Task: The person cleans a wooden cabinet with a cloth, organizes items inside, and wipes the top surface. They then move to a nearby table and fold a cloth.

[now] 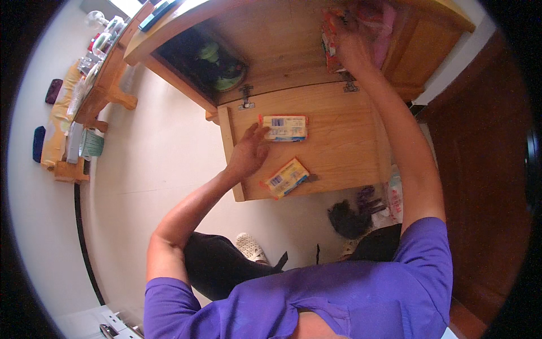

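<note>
My left hand (pixel 250 150) is over the fold-down wooden door (pixel 338 140) of a cabinet, its fingertips at the left end of a cream packet (pixel 290 128) with red ends. The hand is spread and does not close around the packet. A second similar packet (pixel 287 177) lies at a slant nearer to me. Deep in the cabinet, at the right, my right hand (pixel 353 48) is against a red-and-orange package (pixel 328 40). Blur and shade hide its fingertips, so its grip is unclear. A pink plastic bag (pixel 387 31) is just right of it.
Two metal hinges (pixel 246 104) join the door to the cabinet. A green-and-black object (pixel 216 63) stands inside at the left. Below the door are a dark bundle (pixel 349 218) and a printed plastic bag (pixel 394 195). A brown door (pixel 478 169) stands at the right.
</note>
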Demonstrator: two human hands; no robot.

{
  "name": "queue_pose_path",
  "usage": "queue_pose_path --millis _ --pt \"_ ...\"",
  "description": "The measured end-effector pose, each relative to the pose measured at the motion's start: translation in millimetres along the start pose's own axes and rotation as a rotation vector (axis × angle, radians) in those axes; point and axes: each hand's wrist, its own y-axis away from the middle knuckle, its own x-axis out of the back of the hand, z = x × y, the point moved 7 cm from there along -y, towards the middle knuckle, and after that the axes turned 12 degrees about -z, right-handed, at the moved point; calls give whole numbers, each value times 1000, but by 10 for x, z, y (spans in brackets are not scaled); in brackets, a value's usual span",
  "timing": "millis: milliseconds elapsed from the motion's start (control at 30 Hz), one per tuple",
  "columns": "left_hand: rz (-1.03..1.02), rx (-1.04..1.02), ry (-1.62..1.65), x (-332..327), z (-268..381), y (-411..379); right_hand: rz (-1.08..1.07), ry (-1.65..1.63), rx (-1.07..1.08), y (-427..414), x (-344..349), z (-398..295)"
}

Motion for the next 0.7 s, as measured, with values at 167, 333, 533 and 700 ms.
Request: queue_pose_path --millis 167,333,533,700 --pt "-55 24 18 12 23 4 -45 39 -80 9 -377 186" --pt "41 -66 -46 77 34 -2 -164 90 4 6 -225 -7" --pt "67 -6 86 13 -89 -78 -245 -364 -117 121 -82 -55" --pt "68 178 464 -40 -366 -59 -514 -407 350 882 -200 -1148"
